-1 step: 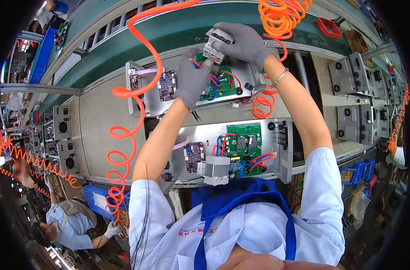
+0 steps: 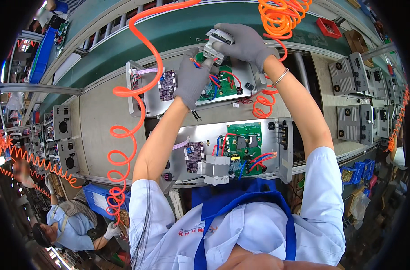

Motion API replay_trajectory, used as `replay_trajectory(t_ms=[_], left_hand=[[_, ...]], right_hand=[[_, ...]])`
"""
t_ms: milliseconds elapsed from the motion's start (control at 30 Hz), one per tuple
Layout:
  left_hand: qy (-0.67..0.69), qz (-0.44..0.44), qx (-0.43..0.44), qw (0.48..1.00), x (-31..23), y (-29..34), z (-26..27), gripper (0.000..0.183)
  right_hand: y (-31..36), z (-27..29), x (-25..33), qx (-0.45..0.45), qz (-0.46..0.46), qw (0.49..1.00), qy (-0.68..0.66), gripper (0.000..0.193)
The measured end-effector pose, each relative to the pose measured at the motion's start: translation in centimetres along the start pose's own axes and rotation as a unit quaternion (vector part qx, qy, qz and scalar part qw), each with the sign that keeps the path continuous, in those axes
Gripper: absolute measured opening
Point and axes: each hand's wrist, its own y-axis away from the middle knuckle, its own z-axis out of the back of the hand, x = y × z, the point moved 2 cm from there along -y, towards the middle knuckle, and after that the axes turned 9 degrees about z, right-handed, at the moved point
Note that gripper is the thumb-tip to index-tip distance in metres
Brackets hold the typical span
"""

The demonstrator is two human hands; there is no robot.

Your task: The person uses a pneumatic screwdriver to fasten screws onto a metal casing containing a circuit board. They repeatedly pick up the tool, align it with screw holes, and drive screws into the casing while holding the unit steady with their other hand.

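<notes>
Blue apron cloth [image 2: 241, 191] lay nearest, by the edge of the desk [image 2: 92, 121]. Just past it, a metal tray [image 2: 200, 130] bore a grey box [image 2: 218, 168], neither hand touching it. Over a farther tray [image 2: 246, 73], scarcely anything had changed from the instant before; the hold looked steady, which suggested careful handling with no visible advance. Both bare forearms reached forward and converged. The gloved left hand [image 2: 191, 81] was raised, its fingers bent and seemingly pinching red and blue wires [image 2: 194, 63] at the grey block's [image 2: 212, 53] lower end. The right hand [image 2: 245, 42] came in from the right, thumb across the block, fingers behind, pinching it above the tray's far edge. Beyond ran a green belt [image 2: 178, 40], orange hose [image 2: 281, 18] coiled above.
</notes>
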Motion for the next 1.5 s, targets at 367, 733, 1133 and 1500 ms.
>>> replay_trajectory(t_ms=[367, 733, 1133, 1500], left_hand=[[-0.142, -0.147, -0.073, 0.976, -1.3, 1.3, -1.4, 0.05], [-0.213, -0.09, -0.051, 0.971, 0.3, -0.3, -0.9, 0.041], [-0.126, -0.185, -0.054, 0.973, 1.1, -0.9, -0.7, 0.036], [-0.216, -0.099, -0.052, 0.97, -0.4, 0.2, -0.4, 0.044]], right_hand=[[1.3, 0.7, 1.7, 0.023, -0.052, 0.998, 0.026, 0.063], [20.5, 9.2, -1.1, -0.267, -0.067, 0.958, -0.086, 0.021], [38.9, -9.9, -1.2, 0.198, -0.457, 0.865, 0.064, 0.06], [36.4, 4.1, -4.7, -0.053, -0.427, 0.884, -0.183, 0.058]])
